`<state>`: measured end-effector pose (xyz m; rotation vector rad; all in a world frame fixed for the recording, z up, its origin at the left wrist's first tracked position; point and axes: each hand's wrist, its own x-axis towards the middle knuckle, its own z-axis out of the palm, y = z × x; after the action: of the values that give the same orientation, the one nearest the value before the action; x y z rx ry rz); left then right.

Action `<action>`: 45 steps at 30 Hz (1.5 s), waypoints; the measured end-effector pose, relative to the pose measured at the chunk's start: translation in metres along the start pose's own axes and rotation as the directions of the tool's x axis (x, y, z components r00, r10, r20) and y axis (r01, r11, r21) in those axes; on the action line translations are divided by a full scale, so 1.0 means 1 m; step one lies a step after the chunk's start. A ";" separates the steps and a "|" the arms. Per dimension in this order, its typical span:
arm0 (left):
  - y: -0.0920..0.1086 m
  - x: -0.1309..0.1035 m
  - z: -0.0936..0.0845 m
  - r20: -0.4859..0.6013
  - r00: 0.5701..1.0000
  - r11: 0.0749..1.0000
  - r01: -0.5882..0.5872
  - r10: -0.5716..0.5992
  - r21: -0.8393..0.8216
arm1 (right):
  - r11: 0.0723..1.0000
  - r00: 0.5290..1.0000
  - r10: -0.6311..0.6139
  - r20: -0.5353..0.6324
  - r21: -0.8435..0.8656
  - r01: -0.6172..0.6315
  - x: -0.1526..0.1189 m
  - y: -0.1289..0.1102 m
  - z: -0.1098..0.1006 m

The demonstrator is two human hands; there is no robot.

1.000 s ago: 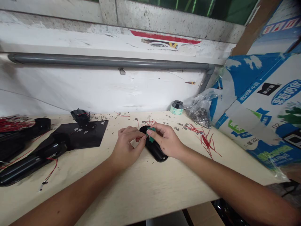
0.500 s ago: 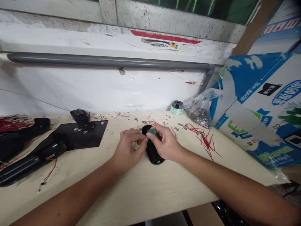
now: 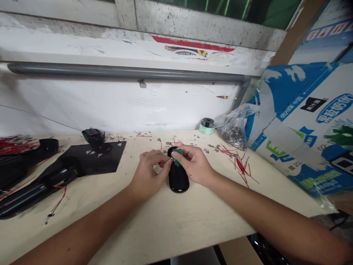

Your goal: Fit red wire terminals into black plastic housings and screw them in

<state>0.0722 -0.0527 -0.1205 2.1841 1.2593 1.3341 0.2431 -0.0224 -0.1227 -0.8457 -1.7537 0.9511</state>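
Over a black plastic shell [image 3: 179, 181] with rounded ends, both hands meet at fingertip level. My right hand [image 3: 197, 163] is closed on a small green piece [image 3: 178, 158], possibly a circuit board. Pinched between the thumb and forefinger of my left hand [image 3: 150, 170] is a thin red wire [image 3: 162, 164], partly hidden by the fingers. A tiny shiny metal part [image 3: 172, 158] shows where the fingertips of both hands come together, against the green piece. The shell lies on the table beneath the hands, its upper end partly covered.
Red wires [image 3: 242, 165] and small metal parts are scattered behind and right of the hands. A bag of metal parts [image 3: 234, 132] stands by a tape roll [image 3: 206, 127] and a large carton [image 3: 306, 132]. Black housings [image 3: 38, 187] and a black sheet [image 3: 96, 158] lie left.
The black shell has turned straighter, its near end shifting slightly left. My right hand has tilted a little, showing more of the green piece and the shiny metal part.
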 end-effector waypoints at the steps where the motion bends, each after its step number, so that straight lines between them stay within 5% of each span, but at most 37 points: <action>1: 0.000 0.000 0.000 0.001 1.000 1.000 -0.001 0.001 0.000 | 1.000 1.000 0.000 0.003 -0.013 0.000 0.000 0.000 0.000; 18: -0.002 0.001 0.003 0.048 0.999 1.000 0.005 -0.004 -0.025 | 0.987 0.994 -0.105 -0.016 -0.126 0.102 -0.002 0.005 -0.001; 24: -0.010 0.003 0.001 0.006 0.997 0.997 0.074 -0.074 -0.018 | 0.984 0.925 -0.175 -0.338 -0.042 0.171 0.010 -0.002 -0.019; 27: -0.011 0.004 0.000 -0.040 0.989 0.990 0.143 -0.143 -0.005 | 0.985 0.910 -0.144 -0.389 0.029 0.169 0.015 0.001 -0.027; 31: -0.013 0.006 -0.001 -0.020 0.976 0.972 0.219 -0.219 0.079 | 0.993 0.935 -0.110 -0.337 0.001 0.117 0.017 0.013 -0.031; 35: -0.020 0.007 -0.003 0.027 0.967 0.915 0.230 -0.253 0.331 | 0.962 0.954 -0.106 -0.279 -0.272 0.027 0.014 0.015 -0.035; 38: -0.029 0.009 -0.007 0.025 0.959 0.864 0.244 -0.283 0.441 | 0.850 0.979 -0.014 -0.203 -0.519 -0.095 0.013 0.011 -0.038; 41: -0.039 0.012 -0.013 0.018 0.944 0.833 0.282 -0.330 0.476 | 0.724 0.986 0.119 -0.117 -0.669 -0.167 0.014 0.011 -0.040; 45: -0.046 0.016 -0.016 -0.006 0.910 0.821 0.378 -0.415 0.428 | 0.718 0.980 0.190 -0.053 -0.674 -0.176 0.016 0.019 -0.042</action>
<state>0.0375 -0.0161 -0.1311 2.0300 1.9835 0.8455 0.2794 0.0102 -0.1224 -1.5033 -2.0926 0.4054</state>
